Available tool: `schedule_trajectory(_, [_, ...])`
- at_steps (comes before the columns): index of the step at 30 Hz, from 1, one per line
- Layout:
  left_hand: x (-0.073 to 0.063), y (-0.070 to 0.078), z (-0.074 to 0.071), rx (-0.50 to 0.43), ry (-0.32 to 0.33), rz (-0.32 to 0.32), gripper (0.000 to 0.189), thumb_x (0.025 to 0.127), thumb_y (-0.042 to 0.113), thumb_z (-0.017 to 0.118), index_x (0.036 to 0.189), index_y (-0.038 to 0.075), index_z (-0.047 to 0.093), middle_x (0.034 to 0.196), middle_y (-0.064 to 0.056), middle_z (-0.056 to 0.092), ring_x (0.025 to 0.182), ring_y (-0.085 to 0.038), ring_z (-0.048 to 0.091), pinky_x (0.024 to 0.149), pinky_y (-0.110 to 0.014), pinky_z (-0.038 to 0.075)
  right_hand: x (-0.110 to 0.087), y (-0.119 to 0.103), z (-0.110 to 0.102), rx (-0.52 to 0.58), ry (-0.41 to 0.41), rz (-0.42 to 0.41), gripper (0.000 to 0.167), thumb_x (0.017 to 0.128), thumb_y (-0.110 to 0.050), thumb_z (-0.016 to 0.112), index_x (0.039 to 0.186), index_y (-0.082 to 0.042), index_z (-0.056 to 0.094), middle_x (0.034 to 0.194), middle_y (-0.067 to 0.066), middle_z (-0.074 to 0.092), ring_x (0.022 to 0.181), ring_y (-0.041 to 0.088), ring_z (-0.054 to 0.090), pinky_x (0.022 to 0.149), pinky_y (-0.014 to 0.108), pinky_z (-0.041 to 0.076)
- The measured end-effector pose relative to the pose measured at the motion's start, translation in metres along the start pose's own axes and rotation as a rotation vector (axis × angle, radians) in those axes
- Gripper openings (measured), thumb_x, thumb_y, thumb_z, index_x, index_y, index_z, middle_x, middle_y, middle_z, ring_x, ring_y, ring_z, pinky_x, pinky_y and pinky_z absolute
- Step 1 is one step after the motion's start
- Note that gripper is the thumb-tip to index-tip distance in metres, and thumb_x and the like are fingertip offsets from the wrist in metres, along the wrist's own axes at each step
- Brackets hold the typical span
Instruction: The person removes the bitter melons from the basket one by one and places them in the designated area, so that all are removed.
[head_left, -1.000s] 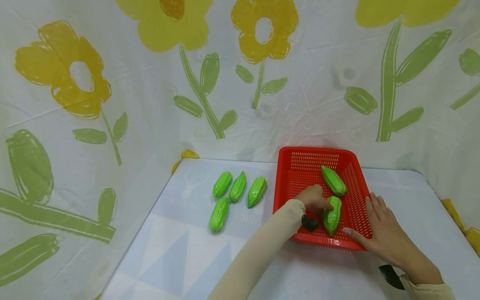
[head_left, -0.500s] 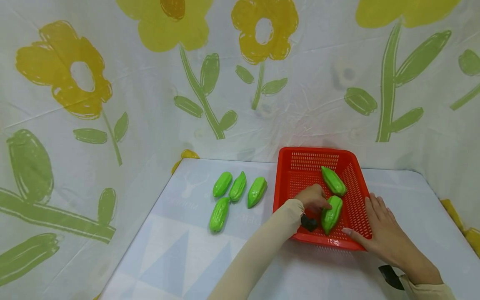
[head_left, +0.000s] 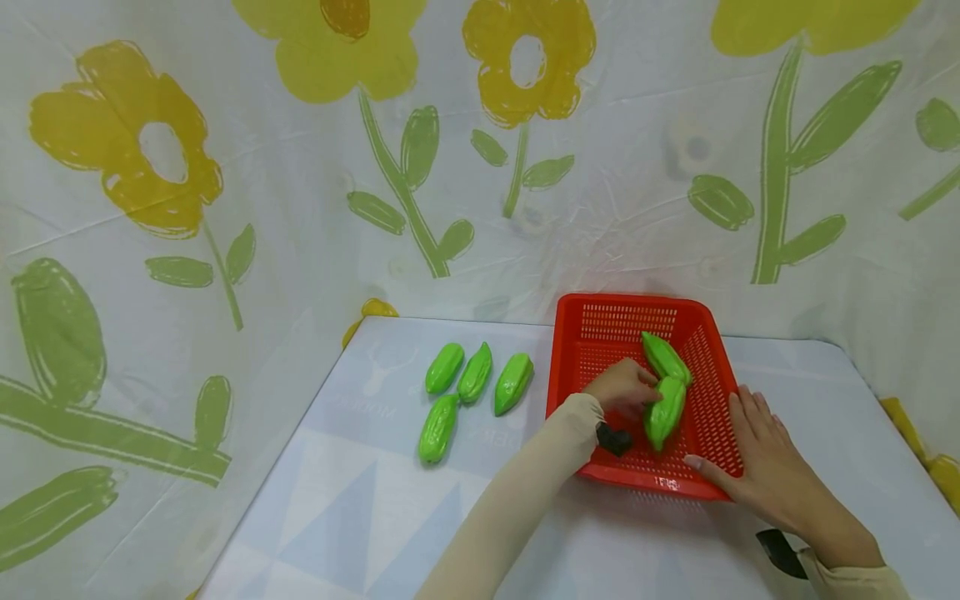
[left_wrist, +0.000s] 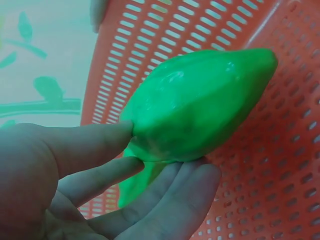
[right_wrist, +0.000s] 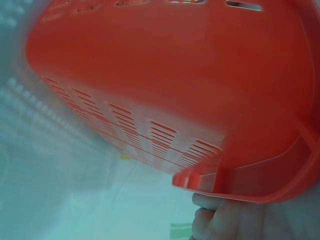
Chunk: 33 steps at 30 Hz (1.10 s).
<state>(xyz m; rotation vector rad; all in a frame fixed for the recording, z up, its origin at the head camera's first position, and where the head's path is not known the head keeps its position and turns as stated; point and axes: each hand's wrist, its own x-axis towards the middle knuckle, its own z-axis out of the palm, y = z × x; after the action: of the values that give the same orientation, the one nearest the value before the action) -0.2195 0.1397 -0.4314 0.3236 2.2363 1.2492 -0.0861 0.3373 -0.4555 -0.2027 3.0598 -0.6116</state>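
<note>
In the head view, my left hand (head_left: 624, 387) reaches into a red perforated plastic basket (head_left: 632, 298). Its thumb and fingers pinch a glossy green ridged fruit with a pointed end (head_left: 666, 414). The left wrist view shows this fruit (left_wrist: 200, 102) close up, thumb on one side and fingertips beneath. A second such fruit (head_left: 662, 354) lies farther back in the basket, its near end overlapped by the held one. My right hand (head_left: 780, 471) rests with straight fingers along the basket's right rim, thumb over the front corner. The right wrist view shows mostly the basket's outer wall (right_wrist: 150, 75).
Several more green ridged fruits (head_left: 438, 429) lie grouped on the pale patterned table (head_left: 330, 500), left of the basket. A white cloth with printed flowers (head_left: 637, 167) hangs behind the table and along its sides.
The left hand has shifted the pinched fruit slightly away from the front rim, and its far end now meets the second fruit. The right hand and basket stay put.
</note>
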Motion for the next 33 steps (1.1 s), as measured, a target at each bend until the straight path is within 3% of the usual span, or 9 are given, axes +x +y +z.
schedule_trajectory(8, [0.003, -0.001, -0.004, -0.084, -0.001, 0.015, 0.039, 0.098, 0.013, 0.071, 0.135, 0.004, 0.067, 0.118, -0.013, 0.075, 0.090, -0.024, 0.076, 0.078, -0.039, 0.065, -0.001, -0.001, -0.001, 0.002, 0.011, -0.008, 0.126, 0.088, -0.068, 0.064, 0.161, 0.009, -0.003, 0.167, 0.038, 0.000, 0.155, 0.057, -0.006, 0.120, 0.079, 0.005])
schedule_trajectory(21, [0.003, -0.003, -0.016, -0.203, -0.021, 0.056, 0.039, 0.099, 0.013, 0.069, 0.136, 0.002, 0.066, 0.117, -0.016, 0.075, 0.095, -0.028, 0.077, 0.090, -0.048, 0.063, -0.001, -0.001, 0.002, 0.004, 0.011, -0.012, 0.126, 0.089, -0.069, 0.062, 0.161, 0.008, -0.005, 0.167, 0.038, -0.001, 0.155, 0.057, -0.007, 0.121, 0.078, 0.002])
schedule_trajectory(28, [-0.003, -0.005, -0.025, -0.216, 0.004, 0.078, 0.037, 0.099, 0.015, 0.070, 0.133, 0.001, 0.068, 0.116, -0.016, 0.076, 0.095, -0.028, 0.078, 0.092, -0.050, 0.062, -0.001, 0.000, 0.002, 0.000, 0.020, -0.012, 0.126, 0.089, -0.069, 0.063, 0.161, 0.009, -0.004, 0.167, 0.038, 0.000, 0.155, 0.056, -0.007, 0.120, 0.079, 0.005])
schedule_trajectory(33, [-0.008, -0.009, -0.035, -0.194, 0.035, 0.094, 0.036, 0.099, 0.019, 0.071, 0.131, 0.002, 0.070, 0.113, -0.013, 0.078, 0.089, -0.023, 0.078, 0.089, -0.047, 0.064, -0.001, -0.001, 0.001, 0.002, 0.032, -0.022, 0.124, 0.090, -0.068, 0.062, 0.161, 0.010, -0.003, 0.167, 0.038, 0.000, 0.156, 0.056, -0.008, 0.123, 0.075, -0.002])
